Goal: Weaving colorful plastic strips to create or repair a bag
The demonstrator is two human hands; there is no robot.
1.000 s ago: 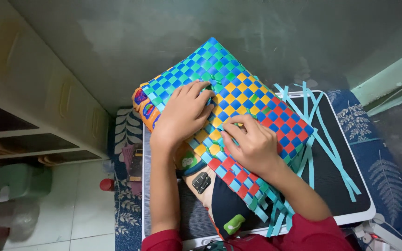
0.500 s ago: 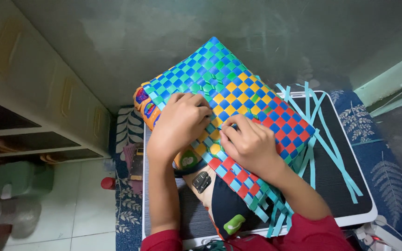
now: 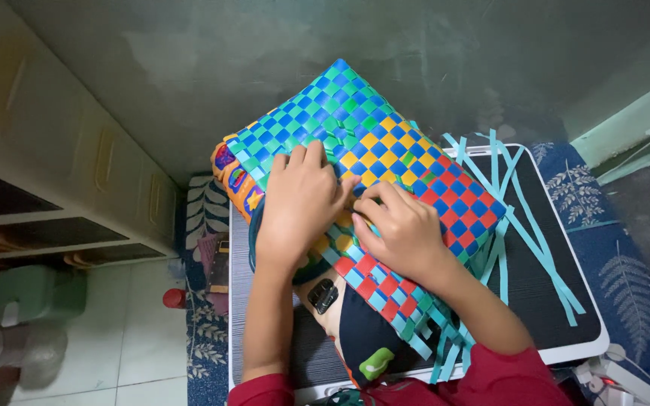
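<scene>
A woven mat of plastic strips (image 3: 385,143), checkered blue-green, yellow-blue and red-blue, lies tilted over a low black table (image 3: 543,293). Loose teal strip ends (image 3: 524,225) fan out from its right and lower edges. My left hand (image 3: 300,203) lies flat on the weave, fingers spread, pressing on its middle. Beside it and touching it, my right hand (image 3: 404,229) has its fingertips pinched on a strip in the yellow part of the weave. Both sleeves are red.
A dark pouch with a green tab (image 3: 366,342) and a small black device (image 3: 323,295) lie under the mat's lower edge. A colourful box (image 3: 235,177) shows beneath the mat's left corner. Cream drawers (image 3: 77,173) stand left; a blue leaf-patterned rug (image 3: 633,286) lies under the table.
My right hand has slid left and up along the weave toward my left hand, so the two now touch. The left hand has shifted slightly; the mat stays put.
</scene>
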